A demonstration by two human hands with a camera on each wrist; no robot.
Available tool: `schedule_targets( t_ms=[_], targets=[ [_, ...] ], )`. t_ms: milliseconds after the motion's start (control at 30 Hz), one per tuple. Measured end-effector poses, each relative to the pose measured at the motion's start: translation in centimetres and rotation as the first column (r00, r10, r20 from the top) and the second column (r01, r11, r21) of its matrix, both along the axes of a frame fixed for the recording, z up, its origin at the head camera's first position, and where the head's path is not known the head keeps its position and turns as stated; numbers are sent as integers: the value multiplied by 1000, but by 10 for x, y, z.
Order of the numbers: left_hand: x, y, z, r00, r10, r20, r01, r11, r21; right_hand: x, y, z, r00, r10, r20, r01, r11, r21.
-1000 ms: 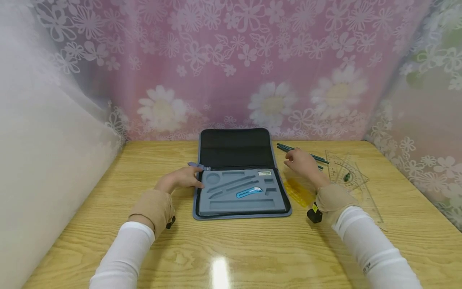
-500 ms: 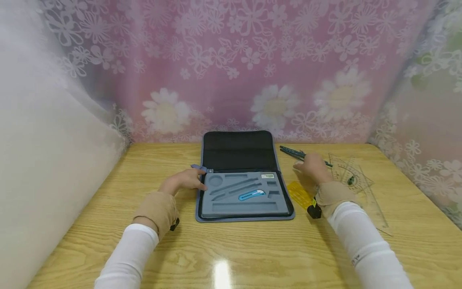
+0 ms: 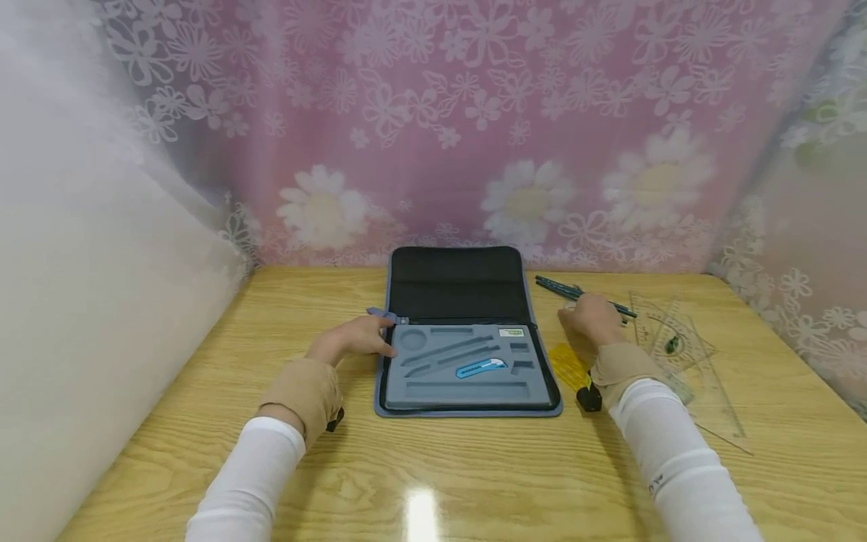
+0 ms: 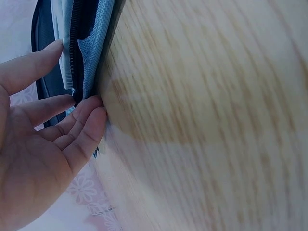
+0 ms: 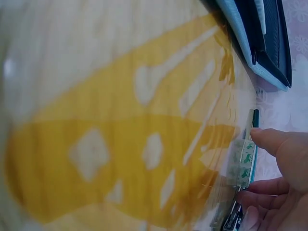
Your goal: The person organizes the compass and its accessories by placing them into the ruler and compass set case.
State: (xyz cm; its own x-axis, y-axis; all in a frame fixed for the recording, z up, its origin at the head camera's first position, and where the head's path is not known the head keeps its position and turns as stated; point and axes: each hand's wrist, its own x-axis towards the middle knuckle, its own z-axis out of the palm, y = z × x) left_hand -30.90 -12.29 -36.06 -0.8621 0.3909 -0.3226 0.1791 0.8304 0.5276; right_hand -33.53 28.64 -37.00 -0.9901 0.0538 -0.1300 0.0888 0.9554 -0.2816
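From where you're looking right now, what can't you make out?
Head: how many pencils, partly covered by the right hand.
Head: markings on the utility knife, too small.
Left wrist: zippered case, cut off by the top edge.
Right wrist: yellow stencil, cut off by the bottom edge.

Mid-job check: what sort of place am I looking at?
Probably an indoor desk space, curtained off: a wood-grain table backed by a floral curtain, with an open stationery case on it.
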Motion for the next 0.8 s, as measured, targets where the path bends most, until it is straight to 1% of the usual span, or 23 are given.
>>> schedule_targets(
  t_ms=[300,400,500,633,733,800],
  targets=[
    [1,0,1,1000,3,1,-3,1000,-2,-1,2,0,999,41,-25,-41,999,5],
    [2,1,1,1000,-1,0,1,1000,-1,0,2,2,998,58,-36,-58,998,-12],
    [2,1,0,1000,-1,0,1,1000,-8,0,-1,5,994,84,-68,-87,996,-36],
    [0,1,0,999,-23,-29,21,999,-47,-2,-15,12,984,137,-117,-142,989,-36],
    [-2,1,-1,998,-37,-48,33,997,-68,0,-34,18,974,184,-133,-189,982,-28],
    [-2,1,-1,998,-37,-51,33,997,-68,3,-48,22,966,220,-135,-226,974,-34]
  ],
)
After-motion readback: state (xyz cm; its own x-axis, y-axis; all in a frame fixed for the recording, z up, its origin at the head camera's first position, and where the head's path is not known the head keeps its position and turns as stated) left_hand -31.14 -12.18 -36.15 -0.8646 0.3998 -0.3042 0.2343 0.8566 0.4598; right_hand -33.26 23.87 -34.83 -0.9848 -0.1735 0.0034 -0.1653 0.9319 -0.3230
